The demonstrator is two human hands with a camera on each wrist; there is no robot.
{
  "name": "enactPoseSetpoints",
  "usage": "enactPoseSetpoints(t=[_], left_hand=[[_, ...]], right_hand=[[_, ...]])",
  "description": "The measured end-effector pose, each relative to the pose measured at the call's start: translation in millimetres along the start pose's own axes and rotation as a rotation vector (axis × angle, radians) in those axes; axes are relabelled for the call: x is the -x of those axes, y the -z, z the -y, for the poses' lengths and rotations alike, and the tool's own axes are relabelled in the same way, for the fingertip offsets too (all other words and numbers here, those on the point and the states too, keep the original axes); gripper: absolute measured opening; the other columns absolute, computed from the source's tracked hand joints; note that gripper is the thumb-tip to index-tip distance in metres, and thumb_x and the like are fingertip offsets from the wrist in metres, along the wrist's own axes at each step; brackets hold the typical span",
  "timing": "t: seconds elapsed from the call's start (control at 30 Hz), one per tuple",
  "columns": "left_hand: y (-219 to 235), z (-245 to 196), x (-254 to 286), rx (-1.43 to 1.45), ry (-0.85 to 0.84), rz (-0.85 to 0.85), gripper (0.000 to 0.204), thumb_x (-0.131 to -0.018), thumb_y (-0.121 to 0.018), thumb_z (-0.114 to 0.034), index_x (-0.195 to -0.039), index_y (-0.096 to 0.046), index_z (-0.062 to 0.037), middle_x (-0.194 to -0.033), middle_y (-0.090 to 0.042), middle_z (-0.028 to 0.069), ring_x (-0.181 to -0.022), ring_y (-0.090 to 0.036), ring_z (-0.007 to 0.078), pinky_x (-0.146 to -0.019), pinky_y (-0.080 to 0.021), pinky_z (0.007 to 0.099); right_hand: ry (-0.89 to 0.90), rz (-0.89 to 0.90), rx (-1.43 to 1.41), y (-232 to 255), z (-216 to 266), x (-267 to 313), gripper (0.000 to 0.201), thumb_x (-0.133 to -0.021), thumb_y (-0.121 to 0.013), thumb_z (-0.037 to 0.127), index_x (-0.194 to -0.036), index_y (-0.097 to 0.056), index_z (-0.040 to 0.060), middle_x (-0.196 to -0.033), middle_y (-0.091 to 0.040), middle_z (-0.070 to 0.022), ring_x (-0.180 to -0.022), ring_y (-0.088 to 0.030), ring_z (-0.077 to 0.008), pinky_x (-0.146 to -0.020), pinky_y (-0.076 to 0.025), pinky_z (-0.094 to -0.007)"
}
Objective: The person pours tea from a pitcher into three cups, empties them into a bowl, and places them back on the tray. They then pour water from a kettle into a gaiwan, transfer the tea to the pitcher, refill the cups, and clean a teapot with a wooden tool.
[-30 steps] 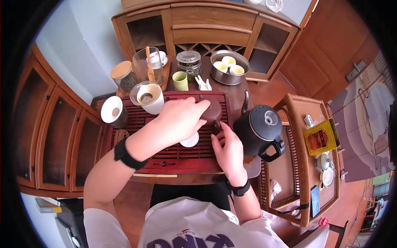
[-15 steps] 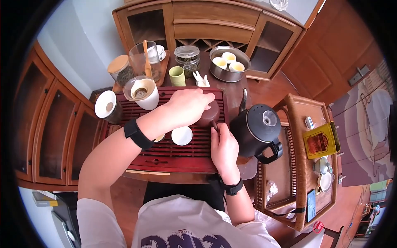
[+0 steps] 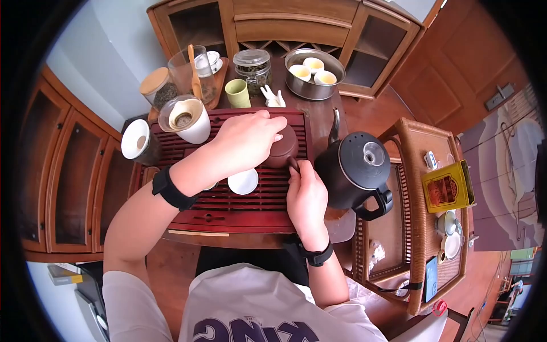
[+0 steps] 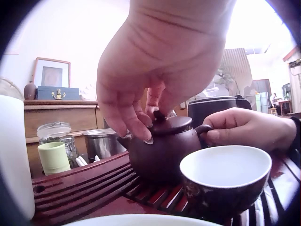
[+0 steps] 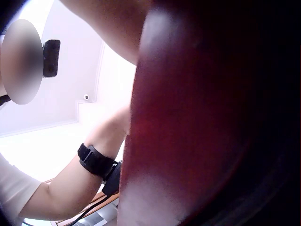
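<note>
A dark brown teapot (image 3: 283,151) stands on the slatted red tea tray (image 3: 253,222). My left hand (image 3: 246,139) reaches down over it from the left. In the left wrist view its fingers are bent round the knob of the lid (image 4: 175,124), which sits on the pot. My right hand (image 3: 308,196) pinches the pot's handle (image 4: 203,128) on the side toward me. Just left of the pot is a cup (image 4: 225,172), dark outside and white inside. The right wrist view mostly shows a blurred dark red surface (image 5: 178,113).
A black kettle (image 3: 359,171) stands right of the tray. Behind are a green cup (image 3: 237,94), a tea jar (image 3: 253,71) and a metal bowl (image 3: 314,85) with several cups. A strainer on a white pitcher (image 3: 195,124) and another cup (image 3: 137,139) stand left.
My right fingers have closed on the teapot's handle, after being spread beside it. The left hand stays over the lid. The head view has shifted slightly.
</note>
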State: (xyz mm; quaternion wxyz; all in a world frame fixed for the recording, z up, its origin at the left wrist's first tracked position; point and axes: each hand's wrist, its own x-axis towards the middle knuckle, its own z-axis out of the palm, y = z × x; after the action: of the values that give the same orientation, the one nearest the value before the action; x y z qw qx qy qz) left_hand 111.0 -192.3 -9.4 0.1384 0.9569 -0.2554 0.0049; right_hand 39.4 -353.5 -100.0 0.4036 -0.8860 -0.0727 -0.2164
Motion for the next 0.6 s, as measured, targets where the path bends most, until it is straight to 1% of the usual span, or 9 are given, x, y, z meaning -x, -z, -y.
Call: enactPoseSetpoints(t=[0.13,0.2,0.23,0.3,0.37,0.43,0.47,0.53,0.6], left_hand=[[13,-11,4,-0.124,-0.017,-0.086,0.013,-0.096,-0.058,-0.018,-0.097,-0.055,-0.0055,-0.09,-0.058,0.0157,-0.086,-0.062,0.0383,-0.075,-0.05,0.0487],[24,-15,5,-0.043,0.006,-0.185,0.013,-0.097,-0.057,-0.017,-0.097,-0.054,-0.0043,-0.088,-0.058,0.0167,-0.085,-0.062,0.0388,-0.074,-0.049,0.0477],[27,-13,5,-0.042,0.008,-0.183,0.013,-0.097,-0.057,-0.017,-0.097,-0.054,-0.0043,-0.088,-0.058,0.0167,-0.085,-0.062,0.0388,-0.074,-0.049,0.0477],[35,-2,2,0.108,0.011,-0.209,0.014,-0.098,-0.055,-0.016,-0.097,-0.052,-0.0032,-0.087,-0.059,0.0173,-0.082,-0.061,0.0392,-0.073,-0.048,0.0468],[40,2,2,0.144,0.026,-0.176,0.014,-0.099,-0.054,-0.016,-0.097,-0.051,-0.0025,-0.083,-0.058,0.0174,-0.078,-0.059,0.0377,-0.071,-0.046,0.0448],[43,3,3,0.245,0.114,-0.103,0.015,-0.1,-0.054,-0.016,-0.097,-0.051,-0.0025,-0.079,-0.057,0.015,-0.074,-0.058,0.0318,-0.07,-0.046,0.0418],[42,5,3,0.246,0.115,-0.104,0.015,-0.1,-0.054,-0.016,-0.097,-0.051,-0.0025,-0.079,-0.057,0.015,-0.074,-0.058,0.0318,-0.07,-0.046,0.0418],[37,10,3,0.303,0.145,-0.072,0.015,-0.101,-0.053,-0.017,-0.098,-0.051,-0.0024,-0.076,-0.056,0.0121,-0.072,-0.057,0.0258,-0.068,-0.045,0.0394],[34,15,2,0.317,0.163,-0.054,0.015,-0.101,-0.053,-0.017,-0.098,-0.051,-0.0025,-0.076,-0.056,0.0114,-0.073,-0.056,0.0243,-0.068,-0.045,0.0389]], right_hand=[[-0.004,0.004,-0.022,1,1,-2,0.005,-0.096,-0.058,0.007,-0.099,-0.056,0.0035,-0.085,-0.065,-0.0197,-0.076,-0.064,-0.0411,-0.063,-0.052,-0.046],[0.001,0.004,-0.024,1,1,-1,0.005,-0.096,-0.058,0.007,-0.099,-0.056,0.0034,-0.086,-0.064,-0.0198,-0.077,-0.064,-0.0413,-0.063,-0.052,-0.0461],[-0.003,0.004,-0.026,1,1,-1,0.005,-0.096,-0.058,0.007,-0.099,-0.056,0.0034,-0.086,-0.065,-0.0199,-0.077,-0.064,-0.0414,-0.064,-0.052,-0.0462],[-0.006,0.008,-0.03,1,1,-1,0.005,-0.096,-0.058,0.007,-0.099,-0.056,0.0033,-0.086,-0.065,-0.02,-0.077,-0.064,-0.0415,-0.064,-0.051,-0.0463],[-0.026,0.018,-0.022,1,1,-1,0.005,-0.096,-0.058,0.007,-0.099,-0.056,0.0035,-0.086,-0.065,-0.0199,-0.077,-0.064,-0.0414,-0.064,-0.051,-0.0462],[-0.025,0.019,-0.021,1,1,0,0.005,-0.096,-0.058,0.007,-0.099,-0.056,0.0035,-0.086,-0.065,-0.0199,-0.077,-0.064,-0.0414,-0.063,-0.051,-0.0462],[-0.027,0.02,-0.019,1,0,0,0.006,-0.095,-0.058,0.007,-0.099,-0.057,0.0036,-0.086,-0.065,-0.0198,-0.077,-0.064,-0.0413,-0.063,-0.051,-0.0461],[-0.026,0.02,-0.019,0,0,0,0.006,-0.095,-0.059,0.007,-0.099,-0.057,0.0036,-0.086,-0.065,-0.0198,-0.077,-0.064,-0.0412,-0.063,-0.051,-0.0461],[-0.025,0.02,-0.017,0,0,0,0.006,-0.095,-0.059,0.007,-0.099,-0.057,0.0036,-0.085,-0.065,-0.0198,-0.077,-0.064,-0.0411,-0.063,-0.051,-0.046]])
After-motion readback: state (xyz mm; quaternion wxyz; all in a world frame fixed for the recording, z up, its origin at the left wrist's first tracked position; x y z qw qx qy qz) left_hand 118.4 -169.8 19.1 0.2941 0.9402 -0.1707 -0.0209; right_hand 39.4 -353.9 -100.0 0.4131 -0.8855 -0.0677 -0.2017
